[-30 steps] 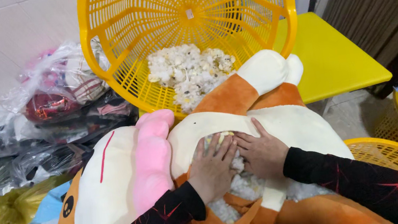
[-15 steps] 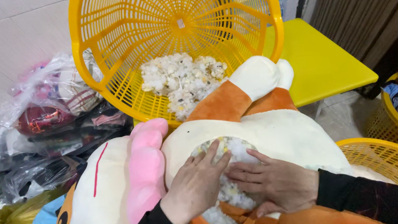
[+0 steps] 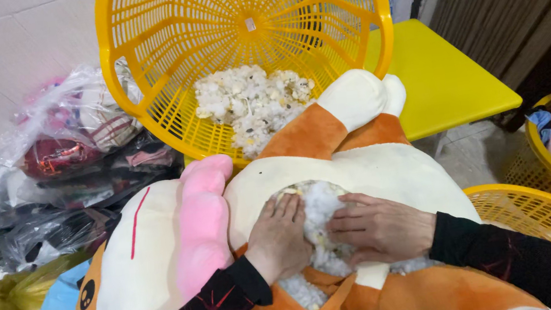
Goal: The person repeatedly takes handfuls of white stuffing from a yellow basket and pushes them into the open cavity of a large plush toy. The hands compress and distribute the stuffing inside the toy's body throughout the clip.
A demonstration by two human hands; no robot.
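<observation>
Both hands press flat, fingers spread, into the white stuffing at a plush toy's open seam, grasping nothing.

The left hand and right hand lie palm-down on either side of the white stuffing, apparently to pack it down inside the opening. The orange-and-cream plush toy lies across the person's lap, seam upward, so the gap stays within reach. Just beyond it, a tilted yellow basket holds loose filling, close at hand. Plastic bags sit at left.
</observation>
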